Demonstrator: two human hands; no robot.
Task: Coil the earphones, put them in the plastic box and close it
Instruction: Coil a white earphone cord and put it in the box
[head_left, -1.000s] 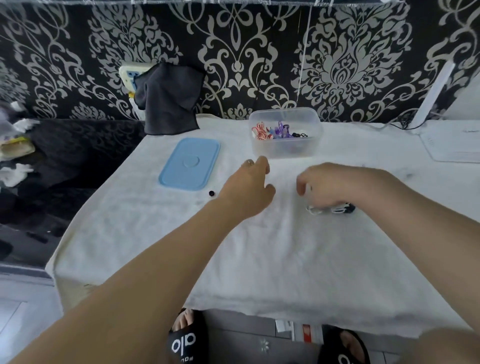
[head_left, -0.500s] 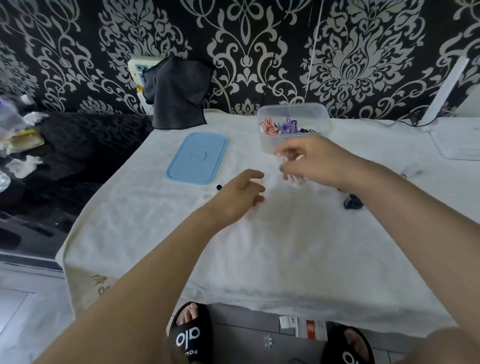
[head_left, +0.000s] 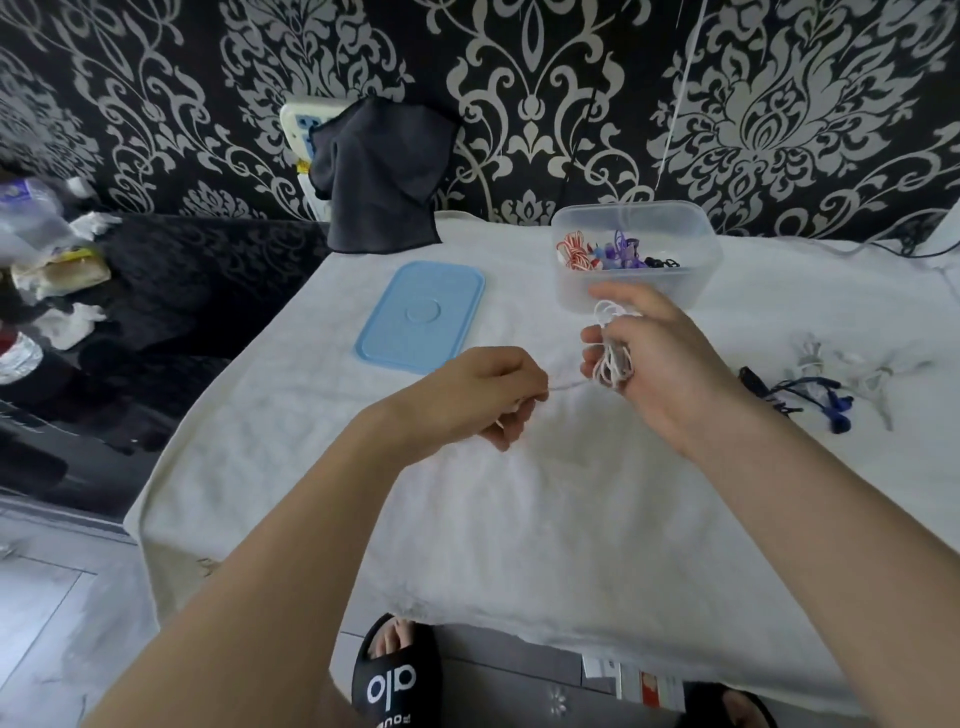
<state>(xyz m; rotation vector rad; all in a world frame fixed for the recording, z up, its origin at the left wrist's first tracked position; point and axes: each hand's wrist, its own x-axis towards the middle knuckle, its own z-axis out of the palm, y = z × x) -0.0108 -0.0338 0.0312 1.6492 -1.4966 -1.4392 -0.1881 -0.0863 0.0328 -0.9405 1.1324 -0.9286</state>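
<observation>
**Now winding: white earphones between both hands**

You are holding the white earphones (head_left: 612, 358) in loops wrapped round the fingers of your right hand (head_left: 652, 358), which is hovering above the surface (head_left: 519, 519) toward 1 o'clock from the middle of the view. Your left hand (head_left: 480, 395) is pinching the loose end of the same cable, fingers curled in, and a thin strand is running from it across to the coil at its 3 o'clock.

The plastic box (head_left: 636, 254) is standing open at 12 o'clock from your right hand, just beyond the fingertips, and is already holding red-and-white, purple and black coils. Its blue lid (head_left: 421, 317) is lying flat on the surface at the box's 8 o'clock, apart from it. Blue earphones (head_left: 810, 397) and a whitish set (head_left: 852, 369) are lying loose on the surface at 3 o'clock from your right hand. A dark cloth (head_left: 384, 176) is hanging against the wall at 11 o'clock.
</observation>
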